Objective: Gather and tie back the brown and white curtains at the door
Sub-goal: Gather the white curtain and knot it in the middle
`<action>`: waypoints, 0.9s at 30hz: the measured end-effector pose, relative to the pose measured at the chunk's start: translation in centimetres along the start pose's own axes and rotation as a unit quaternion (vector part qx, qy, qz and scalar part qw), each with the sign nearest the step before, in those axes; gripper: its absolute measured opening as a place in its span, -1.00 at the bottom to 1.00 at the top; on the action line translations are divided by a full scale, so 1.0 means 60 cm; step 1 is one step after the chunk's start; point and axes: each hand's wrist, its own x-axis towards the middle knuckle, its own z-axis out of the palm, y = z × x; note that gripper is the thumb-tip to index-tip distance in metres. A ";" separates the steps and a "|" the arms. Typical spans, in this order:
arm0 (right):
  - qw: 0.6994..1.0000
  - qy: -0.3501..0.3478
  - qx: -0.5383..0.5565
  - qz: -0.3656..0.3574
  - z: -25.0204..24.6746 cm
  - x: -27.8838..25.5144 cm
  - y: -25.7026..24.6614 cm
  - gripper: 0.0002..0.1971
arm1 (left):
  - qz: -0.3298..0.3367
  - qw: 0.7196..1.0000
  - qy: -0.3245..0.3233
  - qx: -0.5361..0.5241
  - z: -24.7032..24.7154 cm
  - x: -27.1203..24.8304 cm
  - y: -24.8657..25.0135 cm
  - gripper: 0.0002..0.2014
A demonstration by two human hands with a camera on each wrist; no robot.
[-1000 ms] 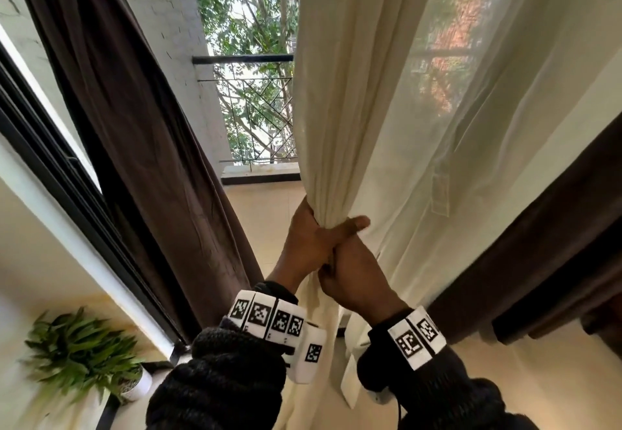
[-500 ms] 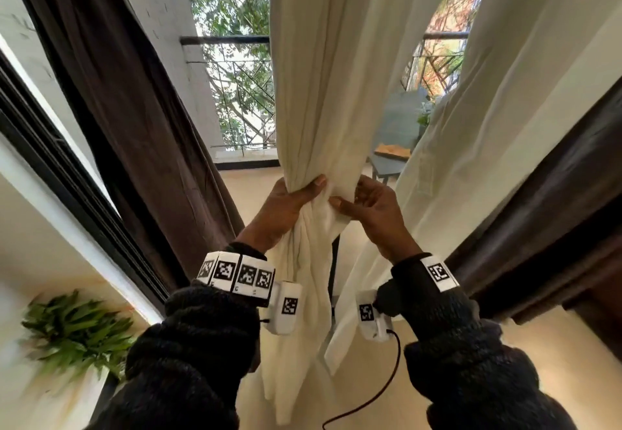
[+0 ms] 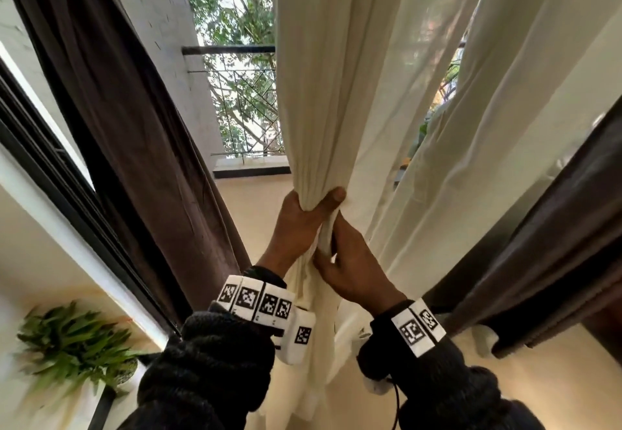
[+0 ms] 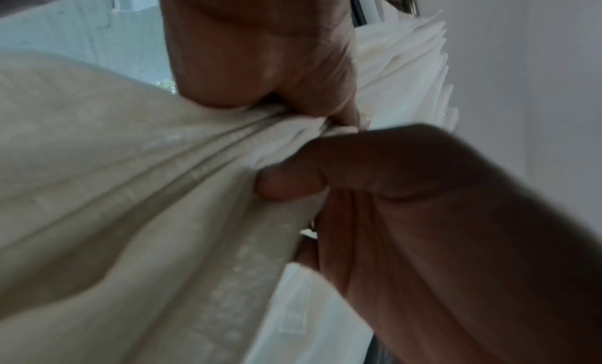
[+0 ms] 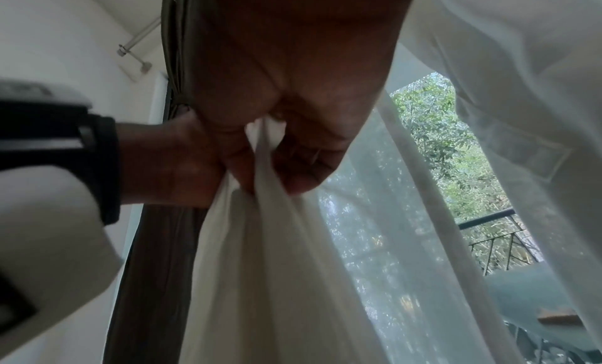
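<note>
No readable writing is showing, only black-and-white square codes on the wristbands (image 3: 255, 301). The left hand (image 3: 301, 224) is gripping the gathered white curtain (image 3: 336, 100) in the doorway, thumb wrapping across. The right hand (image 3: 353, 268) is pinching folds just below. Brown curtains (image 3: 128, 133) are hanging either side.

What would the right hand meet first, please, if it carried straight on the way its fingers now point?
The right hand points up and left, into the gathered white curtain it pinches; just past that fold sits the left hand. Depth is hard to judge.
</note>
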 end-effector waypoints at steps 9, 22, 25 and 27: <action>0.955 0.186 0.169 0.158 -0.061 0.050 -0.002 -0.33 | -0.006 0.999 -0.012 -0.039 -0.034 0.006 0.008 -0.89; 0.961 0.115 0.228 0.111 -0.027 0.048 -0.033 -0.13 | 0.073 0.975 -0.155 0.141 -0.019 -0.003 -0.030 -0.46; 0.962 0.177 0.155 0.143 -0.028 0.065 -0.029 -0.18 | 0.057 0.952 -0.226 0.197 -0.022 -0.010 -0.033 -0.29; 0.961 0.191 0.142 0.138 -0.035 0.069 -0.021 -0.53 | 0.053 0.953 -0.219 0.204 -0.035 -0.011 -0.039 -0.21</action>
